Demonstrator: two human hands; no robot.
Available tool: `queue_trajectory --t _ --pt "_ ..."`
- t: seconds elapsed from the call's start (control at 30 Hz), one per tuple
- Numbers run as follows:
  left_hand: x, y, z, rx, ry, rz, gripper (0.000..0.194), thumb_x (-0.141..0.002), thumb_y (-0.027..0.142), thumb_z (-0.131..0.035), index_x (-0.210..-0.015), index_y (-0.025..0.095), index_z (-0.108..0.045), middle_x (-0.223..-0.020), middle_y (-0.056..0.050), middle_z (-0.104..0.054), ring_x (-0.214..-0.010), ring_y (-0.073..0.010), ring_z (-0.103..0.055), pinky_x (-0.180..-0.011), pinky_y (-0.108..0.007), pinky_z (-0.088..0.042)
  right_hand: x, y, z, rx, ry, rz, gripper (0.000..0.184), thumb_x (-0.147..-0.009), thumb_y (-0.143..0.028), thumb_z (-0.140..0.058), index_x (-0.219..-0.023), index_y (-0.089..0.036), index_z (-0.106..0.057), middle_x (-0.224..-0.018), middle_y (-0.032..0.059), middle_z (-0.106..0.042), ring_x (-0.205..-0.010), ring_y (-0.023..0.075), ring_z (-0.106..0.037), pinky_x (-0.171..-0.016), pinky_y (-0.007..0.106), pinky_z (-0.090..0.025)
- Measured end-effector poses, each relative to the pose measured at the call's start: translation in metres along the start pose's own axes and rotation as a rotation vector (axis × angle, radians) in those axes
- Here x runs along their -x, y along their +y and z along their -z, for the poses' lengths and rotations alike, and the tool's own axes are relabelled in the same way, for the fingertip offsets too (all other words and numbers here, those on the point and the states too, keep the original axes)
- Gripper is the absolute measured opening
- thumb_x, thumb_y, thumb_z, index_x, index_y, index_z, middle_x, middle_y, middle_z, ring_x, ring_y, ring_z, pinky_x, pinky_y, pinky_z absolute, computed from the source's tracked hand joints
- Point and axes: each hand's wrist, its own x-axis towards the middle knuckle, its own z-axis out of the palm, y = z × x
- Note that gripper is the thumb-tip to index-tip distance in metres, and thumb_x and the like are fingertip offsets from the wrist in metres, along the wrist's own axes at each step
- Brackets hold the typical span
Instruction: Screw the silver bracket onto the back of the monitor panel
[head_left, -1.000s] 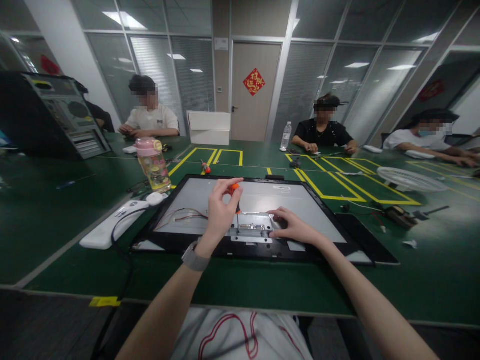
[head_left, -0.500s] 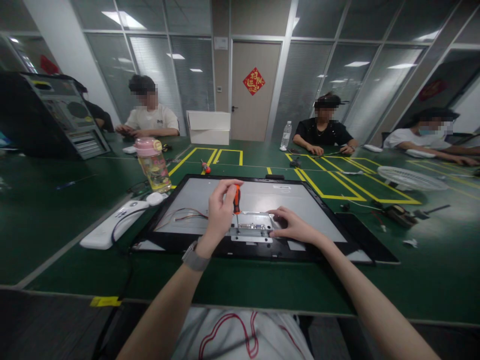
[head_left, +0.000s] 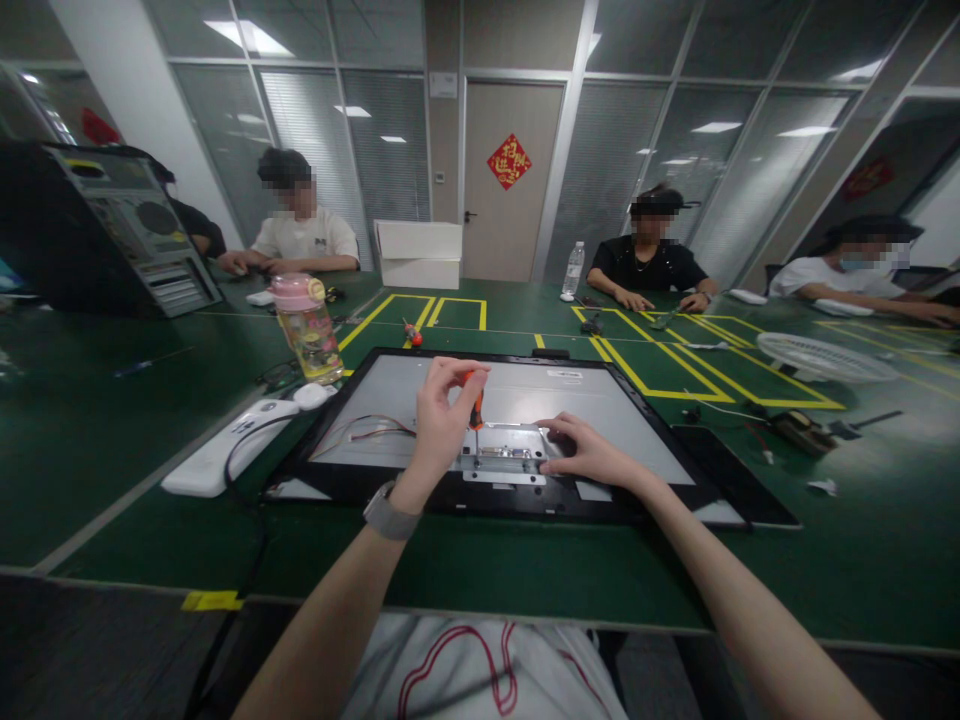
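An orange and black screwdriver (head_left: 477,404) stands nearly upright, its handle pinched in my left hand (head_left: 442,412). The shaft reaches down to a silver metal bracket (head_left: 501,478) near the lower edge of a monitor panel (head_left: 382,390); whether the tip sits in a screw is too small to tell. My right hand (head_left: 585,452) grips the bracket's right end between thumb and fingers. The panel lies flat, grey backed with a black frame. Thin wires (head_left: 367,424) run across it left of the bracket.
Left of the panel are a white power strip (head_left: 232,445) with a black cable and a pink-lidded bottle (head_left: 306,335). To the right lie a black slab (head_left: 735,480) and a white fan grille (head_left: 821,356). A computer tower (head_left: 142,235) stands far left. Several people sit across the table.
The screwdriver's handle has tilted slightly to the right, and my left fingers have shifted on its top. My right hand stays at the bracket.
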Motion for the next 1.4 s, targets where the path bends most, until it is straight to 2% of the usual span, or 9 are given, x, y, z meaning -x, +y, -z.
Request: queue_trajectory --t 0.17,0.37,0.53,0.73,0.9,1.1,1.2,1.27,1.4 --pt "-0.0008 -0.0016 0.0 0.051 -0.008 0.086 0.023 -0.093 0.028 -0.047 -0.091 0.02 -0.069 -0.081 -0.004 -0.066 -0.077 -0.0146 -0.062 -0.074 -0.028 -0.05 0.0006 -0.0017 0.0009 0.01 -0.002 -0.006 0.062 -0.073 -0.046 -0.077 -0.128 -0.022 -0.059 -0.108 0.0082 -0.056 -0.1 0.0267 -0.056 -0.093 0.043 -0.045" --pt "-0.0005 -0.0024 -0.001 -0.002 0.019 0.02 0.011 -0.084 0.029 -0.062 -0.082 0.02 -0.069 -0.084 -0.003 -0.063 -0.079 -0.0138 -0.06 -0.071 -0.025 -0.049 -0.0001 -0.0031 0.0014 0.006 0.0 -0.001 0.063 -0.072 -0.046 -0.077 -0.127 -0.02 -0.059 -0.108 0.009 -0.056 -0.1 0.0269 -0.057 -0.093 0.042 -0.046" --pt "-0.0007 -0.0035 -0.0003 0.054 0.017 0.095 0.025 -0.095 0.029 -0.043 -0.092 0.019 -0.066 -0.08 -0.003 -0.067 -0.077 -0.0133 -0.062 -0.072 -0.026 -0.048 -0.0004 -0.0021 0.0004 -0.001 0.007 -0.011 0.065 -0.071 -0.046 -0.078 -0.127 -0.018 -0.06 -0.108 0.0095 -0.056 -0.1 0.0274 -0.057 -0.093 0.042 -0.046" --pt "-0.0012 -0.0059 -0.0007 -0.015 0.046 0.055 0.013 -0.086 0.03 -0.06 -0.084 0.019 -0.067 -0.087 -0.004 -0.064 -0.082 -0.014 -0.06 -0.074 -0.025 -0.048 0.0 -0.002 0.0003 -0.009 0.008 -0.005 0.063 -0.072 -0.046 -0.078 -0.126 -0.021 -0.06 -0.11 0.0087 -0.056 -0.1 0.0269 -0.057 -0.094 0.042 -0.046" --pt "-0.0005 -0.0063 -0.0014 0.066 0.036 0.104 0.025 -0.095 0.03 -0.045 -0.096 0.019 -0.067 -0.08 -0.004 -0.065 -0.077 -0.0139 -0.061 -0.073 -0.027 -0.049 0.0002 -0.0035 0.0012 -0.003 0.0 -0.025 0.064 -0.071 -0.047 -0.077 -0.127 -0.021 -0.06 -0.111 0.0092 -0.056 -0.101 0.0277 -0.057 -0.094 0.043 -0.046" --pt "-0.0008 -0.0036 -0.0007 -0.002 0.038 0.042 0.016 -0.087 0.032 -0.059 -0.086 0.02 -0.07 -0.087 -0.004 -0.063 -0.074 -0.0129 -0.058 -0.071 -0.026 -0.049 0.0003 -0.003 0.0012 -0.002 0.004 -0.019 0.064 -0.071 -0.049 -0.077 -0.127 -0.022 -0.06 -0.109 0.0085 -0.056 -0.102 0.0281 -0.056 -0.095 0.043 -0.045" --pt "0.0004 -0.0016 -0.0006 0.011 -0.007 0.073 0.024 -0.093 0.032 -0.049 -0.096 0.02 -0.07 -0.082 -0.004 -0.065 -0.076 -0.0144 -0.061 -0.074 -0.027 -0.049 0.0003 -0.0034 0.0014 0.001 0.004 -0.022 0.064 -0.071 -0.049 -0.077 -0.127 -0.022 -0.06 -0.109 0.0082 -0.056 -0.101 0.0277 -0.056 -0.094 0.043 -0.045" --pt "0.0012 -0.0011 -0.0014 0.034 -0.013 0.085 0.029 -0.096 0.033 -0.043 -0.096 0.02 -0.069 -0.081 -0.004 -0.067 -0.079 -0.0154 -0.062 -0.076 -0.029 -0.049 0.0001 -0.0033 0.0013 0.005 0.004 -0.016 0.063 -0.072 -0.048 -0.077 -0.127 -0.022 -0.06 -0.109 0.0086 -0.055 -0.1 0.0273 -0.056 -0.094 0.043 -0.045" --pt "0.0014 -0.0004 -0.0029 -0.013 0.024 0.013 0.017 -0.087 0.033 -0.059 -0.081 0.02 -0.07 -0.088 -0.005 -0.063 -0.083 -0.0157 -0.059 -0.074 -0.027 -0.048 -0.0006 -0.002 0.0008 0.011 0.0 -0.006 0.063 -0.072 -0.048 -0.077 -0.126 -0.021 -0.06 -0.106 0.0082 -0.055 -0.098 0.0268 -0.056 -0.093 0.043 -0.046"
